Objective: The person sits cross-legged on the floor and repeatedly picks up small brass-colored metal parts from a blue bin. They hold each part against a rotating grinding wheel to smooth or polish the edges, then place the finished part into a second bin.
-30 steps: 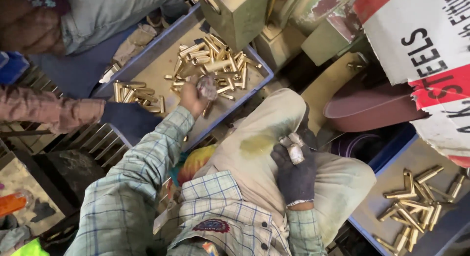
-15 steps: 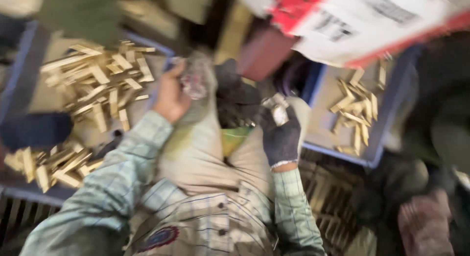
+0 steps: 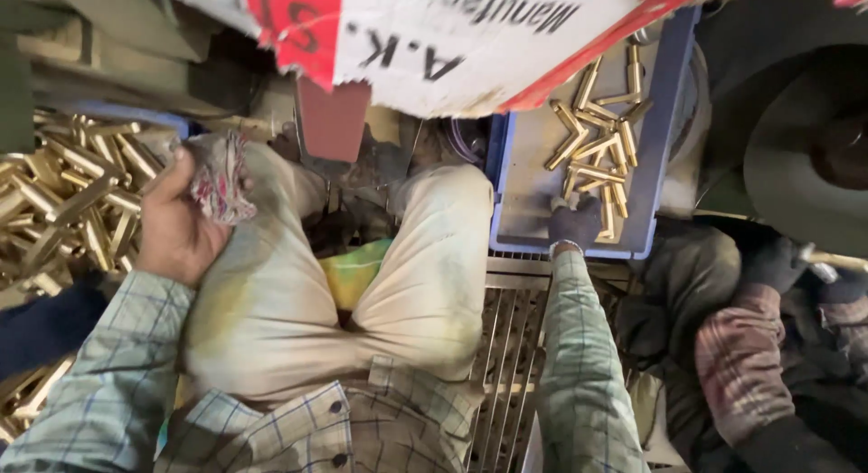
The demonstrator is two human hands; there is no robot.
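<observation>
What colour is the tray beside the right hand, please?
Blue tray, seen best in the head view.

The left hand [image 3: 176, 229] is bare and grips a frayed, grubby cloth rag [image 3: 217, 176], matt and rough. The right hand [image 3: 576, 222] wears a dark knitted glove, fuzzy and dull. The brass pieces [image 3: 597, 152] are yellow metal with a soft shine, like those heaped at the left [image 3: 63, 202]. The tray [image 3: 658, 138] looks like blue plastic, smooth but dusty. The trousers [image 3: 289, 283] are pale, stained woven cloth; the shirt sleeve [image 3: 579, 364] is checked cotton. The grating [image 3: 511, 346] is dull grey metal.
</observation>
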